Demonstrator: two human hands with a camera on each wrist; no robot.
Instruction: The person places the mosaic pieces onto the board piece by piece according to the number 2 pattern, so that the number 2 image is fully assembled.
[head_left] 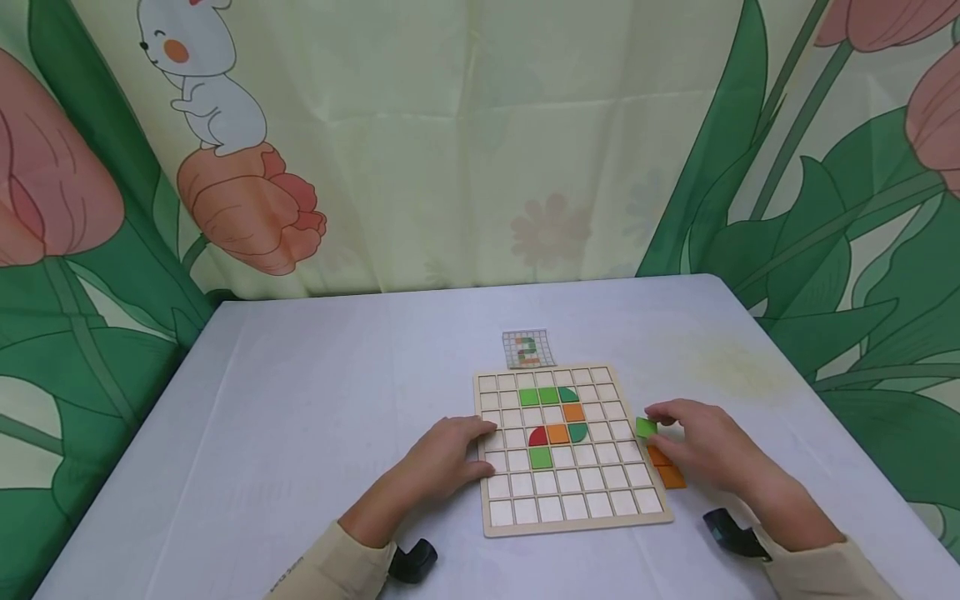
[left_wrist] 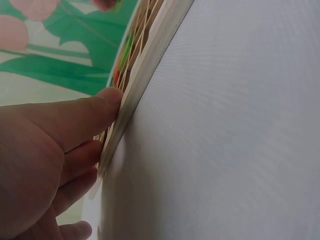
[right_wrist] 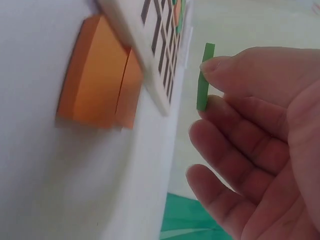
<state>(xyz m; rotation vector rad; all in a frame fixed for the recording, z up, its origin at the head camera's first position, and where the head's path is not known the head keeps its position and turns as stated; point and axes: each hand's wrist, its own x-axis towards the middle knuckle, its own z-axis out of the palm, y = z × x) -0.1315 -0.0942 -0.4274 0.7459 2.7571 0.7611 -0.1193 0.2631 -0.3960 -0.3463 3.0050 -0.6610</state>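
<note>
A pale wooden grid board (head_left: pixel 577 528) lies on the table, holding light green and orange squares plus rounded red and dark green pieces in some cells. My left hand (head_left: pixel 442 457) rests at its left edge, thumb and fingers touching the frame. In the left wrist view, the thumb (left_wrist: pixel 107 100) lies against that edge. Off the board's right side, my right hand (head_left: pixel 708 442) pinches a light green square tile (head_left: pixel 646 427) between thumb and finger. The right wrist view shows this tile (right_wrist: pixel 204 77) edge-on, apart from the board. Orange square tiles (head_left: pixel 670 477) lie beside the board below it.
A small printed pattern card (head_left: pixel 528 350) with a coloured grid lies just behind the board. White cloth (head_left: pixel 322 400) covers the table. Behind it hangs a curtain (head_left: pixel 465 150) printed with tulips and a rabbit. Black wrist devices (head_left: pixel 412 561) sit at both cuffs.
</note>
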